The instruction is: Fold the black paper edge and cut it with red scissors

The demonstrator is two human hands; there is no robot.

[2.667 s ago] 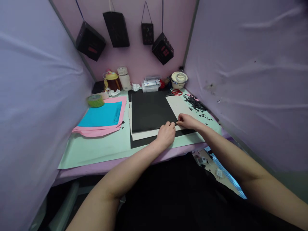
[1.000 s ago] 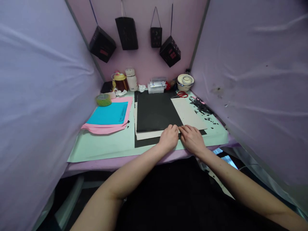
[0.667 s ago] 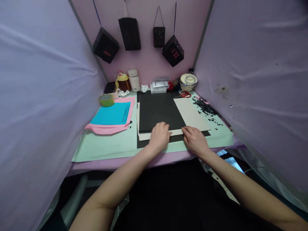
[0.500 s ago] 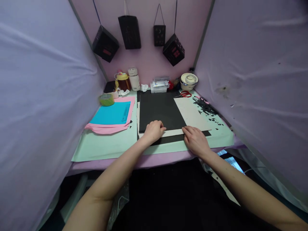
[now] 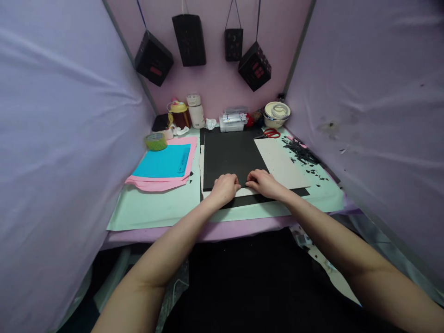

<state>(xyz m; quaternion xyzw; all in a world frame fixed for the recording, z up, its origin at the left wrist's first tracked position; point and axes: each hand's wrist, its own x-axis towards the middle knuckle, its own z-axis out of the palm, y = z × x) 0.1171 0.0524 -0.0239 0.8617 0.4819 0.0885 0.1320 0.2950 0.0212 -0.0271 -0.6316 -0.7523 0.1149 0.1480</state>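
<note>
A sheet of black paper (image 5: pixel 234 155) lies on a white board (image 5: pixel 282 162), with more black paper (image 5: pixel 249 199) showing under the board's near edge. Fingers curled, my left hand (image 5: pixel 225 188) grips the near edge of the top black sheet, left of its middle. Close beside it, my right hand (image 5: pixel 265 181) pinches the same edge near the sheet's right corner. A small gap separates the two hands. The fingertips are partly hidden, so how far the paper is folded at the edge is hard to see.
Left stand blue paper (image 5: pixel 163 161) on pink sheets (image 5: pixel 149 186) and a tape roll (image 5: pixel 156 142). Red-handled scissors (image 5: pixel 270 133), black scraps (image 5: pixel 301 152), a marker box (image 5: pixel 232 122), a lidded bowl (image 5: pixel 276 114) and a white bottle (image 5: pixel 196 113) are behind. Black boxes (image 5: pixel 189 40) hang above.
My right hand has moved left along the near edge of the black sheet, from its corner toward my left hand. My left hand stays in about the same place. The view has shifted slightly.
</note>
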